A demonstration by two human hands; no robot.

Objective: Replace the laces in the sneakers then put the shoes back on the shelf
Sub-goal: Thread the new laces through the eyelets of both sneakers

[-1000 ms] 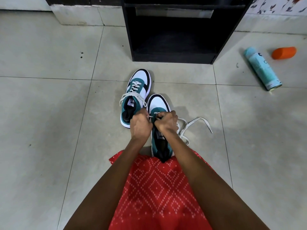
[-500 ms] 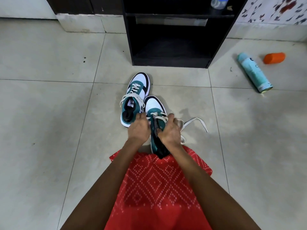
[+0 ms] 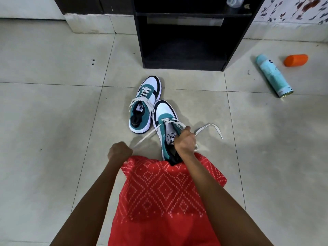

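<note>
Two teal, white and black sneakers stand on the tiled floor. The far sneaker is laced, its cream lace ends hanging loose. The near sneaker has its heel against my red patterned garment. My right hand grips the near sneaker's right side at the tongue. My left hand is a fist down-left of the shoe, pinching one end of the cream lace, which runs taut to the lowest eyelets. The lace's other end lies looped on the floor to the right.
A black open shelf unit stands just beyond the sneakers; a plastic bottle sits on its upper board. A teal spray can and an orange cap lie on the floor at right. My red garment covers my lap.
Both hands were close together on the near sneaker's eyelets. My left hand has since pulled down and left, drawing a length of lace out taut; my right hand stays on the shoe.
</note>
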